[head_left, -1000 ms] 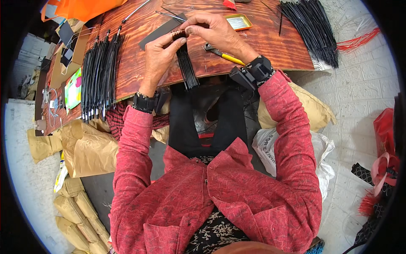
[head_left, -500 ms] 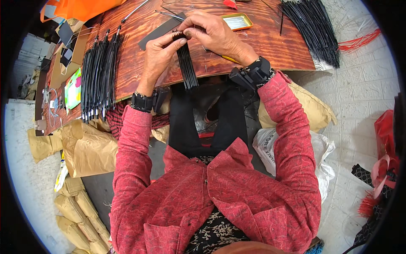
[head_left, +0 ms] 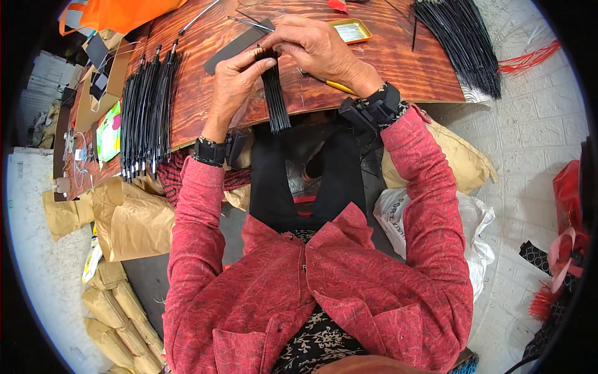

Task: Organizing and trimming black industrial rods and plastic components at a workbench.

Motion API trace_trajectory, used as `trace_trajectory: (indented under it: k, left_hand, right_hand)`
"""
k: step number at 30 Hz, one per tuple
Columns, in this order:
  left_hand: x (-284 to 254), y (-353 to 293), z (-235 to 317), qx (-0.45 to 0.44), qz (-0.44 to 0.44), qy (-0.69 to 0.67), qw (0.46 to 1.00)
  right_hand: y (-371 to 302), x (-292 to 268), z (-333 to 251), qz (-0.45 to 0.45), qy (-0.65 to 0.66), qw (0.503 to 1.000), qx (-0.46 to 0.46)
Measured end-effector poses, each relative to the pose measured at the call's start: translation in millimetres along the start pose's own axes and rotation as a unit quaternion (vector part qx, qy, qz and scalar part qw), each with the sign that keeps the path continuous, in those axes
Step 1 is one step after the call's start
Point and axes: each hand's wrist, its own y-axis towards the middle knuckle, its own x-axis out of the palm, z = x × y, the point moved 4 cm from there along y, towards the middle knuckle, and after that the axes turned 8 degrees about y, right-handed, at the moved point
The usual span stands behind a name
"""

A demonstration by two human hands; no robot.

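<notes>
Near the table's front edge, my left hand (head_left: pixel 235 84) is closed around the upper end of a bundle of thin black wires (head_left: pixel 275 100). The strands hang down from its thumb and fingers, past the edge and above my lap. My right hand (head_left: pixel 321 50) meets the bundle's top end with thumb and forefinger pinched together. Whatever sits in that pinch is hidden. A slim silver tool (head_left: pixel 249 23) shows beside the right knuckles; whether the hand touches it I cannot tell. Behind the left hand lies a dark grey flat strip (head_left: pixel 237 47). A yellow-handled tool (head_left: pixel 340 86) rests beneath the right wrist.
A yellow-rimmed tin (head_left: pixel 352 31) of thin pale pieces stands beyond the right hand. Black cable bundles (head_left: pixel 148 115) lie at left, another wire bundle (head_left: pixel 458 47) at far right. An orange bag (head_left: pixel 118 14) and a cardboard box (head_left: pixel 107 93) occupy the left end of the wooden table (head_left: pixel 398 75).
My right fingers have shifted very slightly at the bundle's top. The left hand keeps its hold, and the bundle hangs in nearly the same place.
</notes>
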Motion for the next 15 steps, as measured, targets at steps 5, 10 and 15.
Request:
trace_trajectory:
  k: [5, 10, 15]
  left_hand:
    - [-0.6, 0.0, -2.9, -0.01, 0.004, 0.005, 1.0]
    - [-3.2, 2.2, -4.8, -0.004, 0.0, 0.034, 0.999]
    - [-2.1, 0.2, -3.2, -0.013, -0.003, 0.015, 1.0]
  right_hand:
    - [0.9, -1.3, -3.9, -0.01, -0.061, 0.998, -0.02]
    - [2.3, 1.9, -0.2, -0.015, -0.043, 0.999, -0.013]
    - [0.3, 3.9, 3.9, 0.002, 0.057, 0.998, 0.035]
